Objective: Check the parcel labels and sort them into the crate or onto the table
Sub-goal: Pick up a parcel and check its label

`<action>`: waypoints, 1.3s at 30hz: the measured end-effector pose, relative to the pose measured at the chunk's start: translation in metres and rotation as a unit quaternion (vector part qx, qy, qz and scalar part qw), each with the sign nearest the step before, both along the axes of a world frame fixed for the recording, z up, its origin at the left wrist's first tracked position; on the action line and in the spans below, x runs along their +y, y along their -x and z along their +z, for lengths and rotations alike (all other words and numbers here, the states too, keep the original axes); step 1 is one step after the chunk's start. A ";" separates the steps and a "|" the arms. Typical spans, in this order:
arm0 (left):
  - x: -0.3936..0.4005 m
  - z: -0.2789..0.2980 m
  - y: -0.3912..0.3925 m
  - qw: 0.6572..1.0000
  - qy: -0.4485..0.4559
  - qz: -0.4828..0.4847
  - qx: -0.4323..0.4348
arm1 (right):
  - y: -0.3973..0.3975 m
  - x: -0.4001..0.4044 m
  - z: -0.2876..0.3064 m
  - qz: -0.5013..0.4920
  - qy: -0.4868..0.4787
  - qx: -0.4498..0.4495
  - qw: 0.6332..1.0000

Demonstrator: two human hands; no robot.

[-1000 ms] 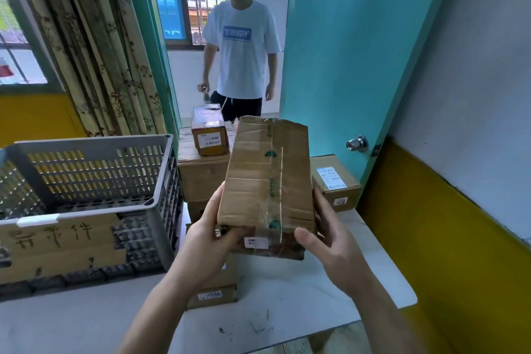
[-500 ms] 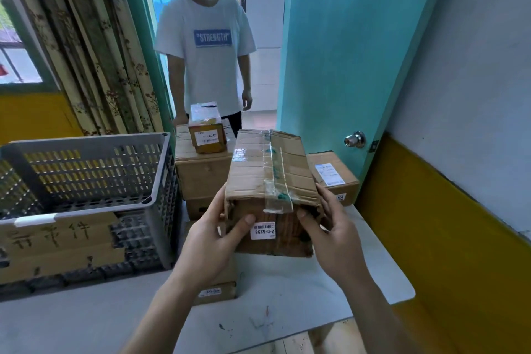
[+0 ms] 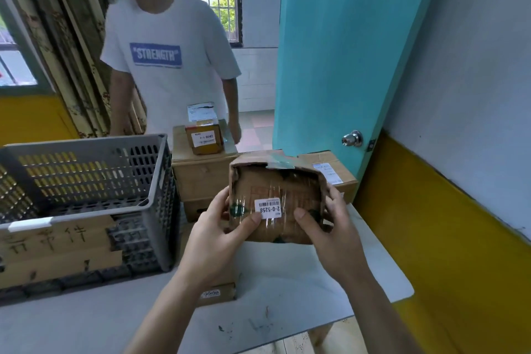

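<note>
Now you are tilting the parcel (image 3: 277, 198) further, its label (image 3: 268, 208) facing you, above the table's (image 3: 373, 276) far edge beside the crate (image 3: 86, 181). Your left hand (image 3: 214, 241) and right hand (image 3: 336, 236) are gripping its sides, thumbs curled across the front. Someone (image 3: 169, 66) is stepping closer.
</note>
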State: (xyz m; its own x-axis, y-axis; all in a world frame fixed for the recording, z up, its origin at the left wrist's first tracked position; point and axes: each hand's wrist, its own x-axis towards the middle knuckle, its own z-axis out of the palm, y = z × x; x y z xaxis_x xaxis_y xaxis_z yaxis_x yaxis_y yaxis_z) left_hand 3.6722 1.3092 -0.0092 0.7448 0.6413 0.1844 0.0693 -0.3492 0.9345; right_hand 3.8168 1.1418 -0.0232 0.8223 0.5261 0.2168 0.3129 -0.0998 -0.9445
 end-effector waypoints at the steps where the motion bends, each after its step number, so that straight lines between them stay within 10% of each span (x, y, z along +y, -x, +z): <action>1: -0.001 0.001 -0.001 1.000 0.004 0.008 -0.002 | 0.001 -0.001 0.001 0.010 0.005 -0.007 1.000; 21: -0.006 0.005 -0.007 0.997 0.054 -0.059 0.007 | 0.002 -0.003 0.004 -0.012 -0.016 0.035 0.999; 39: -0.028 0.014 -0.032 0.991 0.047 0.106 0.062 | -0.004 0.008 0.010 -0.105 -0.005 0.062 0.993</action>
State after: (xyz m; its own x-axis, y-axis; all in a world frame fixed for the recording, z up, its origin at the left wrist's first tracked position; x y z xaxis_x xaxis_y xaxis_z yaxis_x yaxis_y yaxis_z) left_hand 3.7037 1.2813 0.0044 0.6046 0.7959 0.0319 0.2485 -0.2266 0.9418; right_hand 3.8210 1.1494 -0.0135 0.9340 0.3391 0.1126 0.1685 -0.1402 -0.9757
